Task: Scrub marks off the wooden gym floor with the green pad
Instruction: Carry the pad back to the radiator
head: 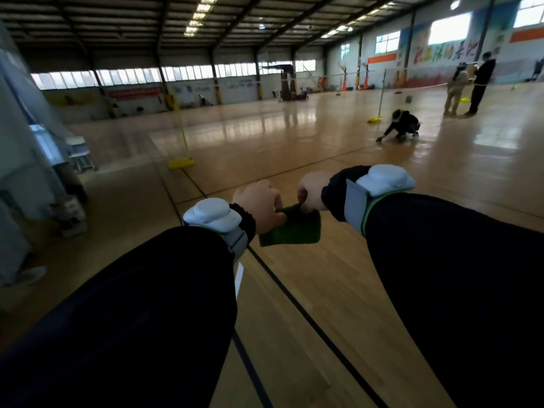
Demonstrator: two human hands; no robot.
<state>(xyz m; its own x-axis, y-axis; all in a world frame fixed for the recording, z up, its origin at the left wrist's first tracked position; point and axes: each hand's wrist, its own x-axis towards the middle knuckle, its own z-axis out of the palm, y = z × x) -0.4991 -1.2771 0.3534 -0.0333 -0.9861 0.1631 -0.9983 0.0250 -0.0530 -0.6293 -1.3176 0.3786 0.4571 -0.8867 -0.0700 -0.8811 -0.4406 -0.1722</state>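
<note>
The person holds both arms out over the wooden floor [338,290]. The left hand [260,206] and the right hand [312,191] are close together, each pinching the top edge of the green pad [291,231]. The pad hangs in the air between them, above a black court line [309,319].

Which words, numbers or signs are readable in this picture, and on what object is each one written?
None can be read for certain.
Right wall mural: large coloured characters, too blurred to quote.
Red banner on the far wall: lettering too small.
Blue posters on the far wall: too blurred.
Orange panels on the right wall: no text visible.
Green pad, held in left hand and right hand: no label.
Wrist devices: no marking visible.
</note>
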